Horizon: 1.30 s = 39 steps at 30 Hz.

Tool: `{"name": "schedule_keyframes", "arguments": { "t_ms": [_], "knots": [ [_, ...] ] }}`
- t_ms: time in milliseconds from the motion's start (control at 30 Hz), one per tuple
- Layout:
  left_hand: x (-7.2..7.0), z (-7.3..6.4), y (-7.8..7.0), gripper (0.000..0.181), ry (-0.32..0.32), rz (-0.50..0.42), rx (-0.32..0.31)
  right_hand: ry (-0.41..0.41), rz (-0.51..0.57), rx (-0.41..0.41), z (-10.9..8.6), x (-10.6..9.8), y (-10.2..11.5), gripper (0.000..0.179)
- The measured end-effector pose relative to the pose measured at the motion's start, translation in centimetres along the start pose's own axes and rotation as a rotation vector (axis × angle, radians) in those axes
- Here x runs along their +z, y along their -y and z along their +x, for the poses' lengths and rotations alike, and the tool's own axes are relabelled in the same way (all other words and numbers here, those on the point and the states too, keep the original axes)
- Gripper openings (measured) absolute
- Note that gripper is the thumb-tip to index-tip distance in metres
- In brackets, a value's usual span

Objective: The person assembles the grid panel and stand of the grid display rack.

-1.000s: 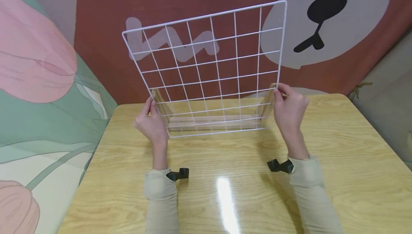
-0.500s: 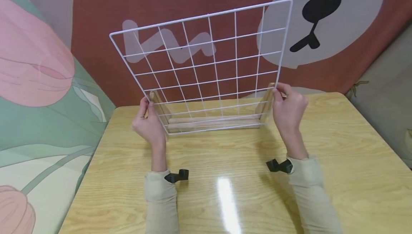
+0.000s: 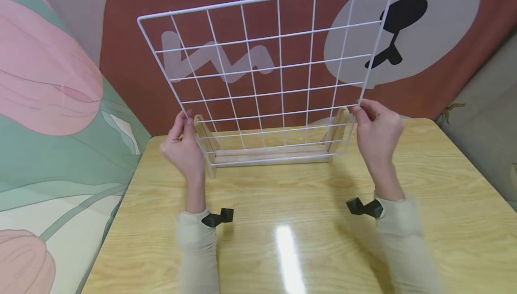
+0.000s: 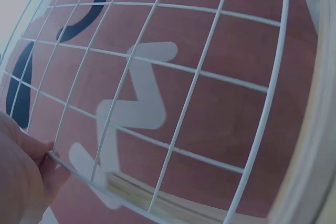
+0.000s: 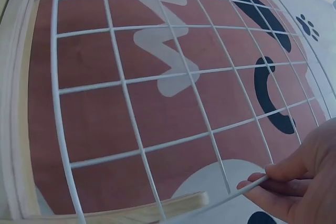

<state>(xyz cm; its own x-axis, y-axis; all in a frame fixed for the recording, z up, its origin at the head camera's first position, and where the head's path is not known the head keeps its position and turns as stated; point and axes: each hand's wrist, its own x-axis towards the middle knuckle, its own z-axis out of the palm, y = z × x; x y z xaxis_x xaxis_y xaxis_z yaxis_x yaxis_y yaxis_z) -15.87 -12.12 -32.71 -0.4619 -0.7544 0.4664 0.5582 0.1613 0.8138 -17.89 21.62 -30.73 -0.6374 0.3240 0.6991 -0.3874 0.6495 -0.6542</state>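
A white wire grid panel [image 3: 281, 66] is held up between both hands, tilted, its right top corner higher than the left. My left hand [image 3: 183, 146] pinches its left edge wire between thumb and fingers, low down on that side. On the opposite edge, my right hand [image 3: 379, 130] grips the wire at a similar height. Behind the lower part of the panel stands a light wooden frame [image 3: 258, 152] with two side uprights and crossbars, seen through the wires. In the right wrist view, thumb and fingers [image 5: 289, 182] close round the panel's edge.
The wood-grain table [image 3: 258, 208] spreads in front of the frame, with a bright light reflection. A patterned cloth [image 3: 133, 74] in dark red hangs right behind the table's far edge, and a green and pink one [image 3: 52, 137] hangs at the left.
The grid panel has risen and shifted right, looking larger in the head view. My right hand moved right with it; both hands keep their hold. The wooden frame stays on the table.
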Motion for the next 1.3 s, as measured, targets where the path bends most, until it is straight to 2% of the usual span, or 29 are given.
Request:
{"name": "schedule_keyframes", "arguments": {
  "t_ms": [233, 333, 400, 500, 600, 800, 1000, 1133, 1300],
  "knots": [
    [2.0, 2.7, -1.5, 0.011, 0.070, -0.041, 0.108, 0.008, 0.051, 0.035, 2.3, -0.6, 0.4, 0.019],
    [2.8, 3.8, -2.3, 0.011, 0.084, -0.079, 0.133, 0.024, 0.081, 0.056, 3.4, -0.7, 0.6, 0.019],
    [3.4, 4.5, -2.9, 0.012, 0.091, -0.095, 0.120, 0.027, 0.085, 0.059, 4.1, -0.8, 0.8, 0.019],
    [4.2, 5.4, -3.6, 0.014, 0.112, -0.120, 0.160, 0.018, 0.116, 0.064, 5.2, -1.1, 1.0, 0.019],
    [5.0, 6.1, -4.2, 0.015, 0.127, -0.144, 0.175, -0.002, 0.147, 0.063, 6.2, -1.3, 1.3, 0.018],
    [6.1, 7.5, -5.2, 0.014, 0.108, -0.182, 0.112, -0.037, 0.192, 0.019, 7.9, -1.2, 2.1, 0.017],
    [6.7, 8.6, -5.6, 0.014, 0.086, -0.177, 0.094, -0.036, 0.241, -0.022, 8.9, -0.5, 2.4, 0.016],
    [6.9, 8.9, -5.4, 0.013, 0.097, -0.168, 0.086, -0.021, 0.230, -0.017, 9.4, 0.0, 2.2, 0.016],
    [6.9, 9.1, -4.3, 0.013, 0.114, -0.137, 0.081, 0.015, 0.206, 0.000, 9.6, 0.5, 1.8, 0.018]
  ]
}}
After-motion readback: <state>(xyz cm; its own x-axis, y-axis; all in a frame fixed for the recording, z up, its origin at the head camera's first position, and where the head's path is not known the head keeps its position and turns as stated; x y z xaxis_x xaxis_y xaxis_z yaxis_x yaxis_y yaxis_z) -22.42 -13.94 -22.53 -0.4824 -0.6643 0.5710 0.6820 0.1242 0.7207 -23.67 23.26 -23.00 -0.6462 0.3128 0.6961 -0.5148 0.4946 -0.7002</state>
